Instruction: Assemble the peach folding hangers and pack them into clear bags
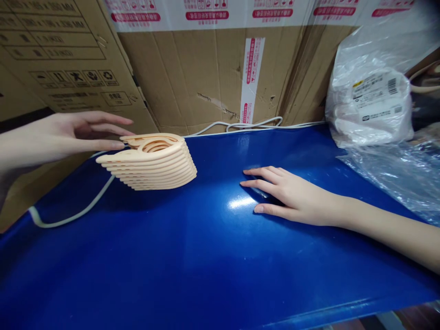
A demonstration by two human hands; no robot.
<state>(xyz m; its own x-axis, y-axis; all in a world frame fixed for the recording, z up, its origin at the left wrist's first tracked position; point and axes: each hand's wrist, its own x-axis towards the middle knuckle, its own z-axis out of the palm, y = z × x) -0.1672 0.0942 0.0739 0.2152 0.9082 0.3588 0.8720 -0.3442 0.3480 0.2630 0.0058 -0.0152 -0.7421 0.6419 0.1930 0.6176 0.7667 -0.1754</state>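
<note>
A neat stack of cream-coloured, curved plastic pieces (156, 160), each with a looped opening, stands on the blue table surface (192, 256) left of the middle. Just left of the stack is my left hand (79, 133), its fingers stretched out and apart from the thumb. The thumb tip comes close to the stack's upper left end; whether it touches I cannot tell. My right hand (292, 195) lies palm down on the blue surface, right of the middle, fingers spread and holding nothing. A bright reflection shows beside its fingertips.
Cardboard boxes (178, 78) with printed tape line the back edge. A white cable (77, 215) curves at the left, and another white cable (254, 123) runs along the back. Clear plastic bags (374, 110) with a labelled white roll-like item crowd the right back corner.
</note>
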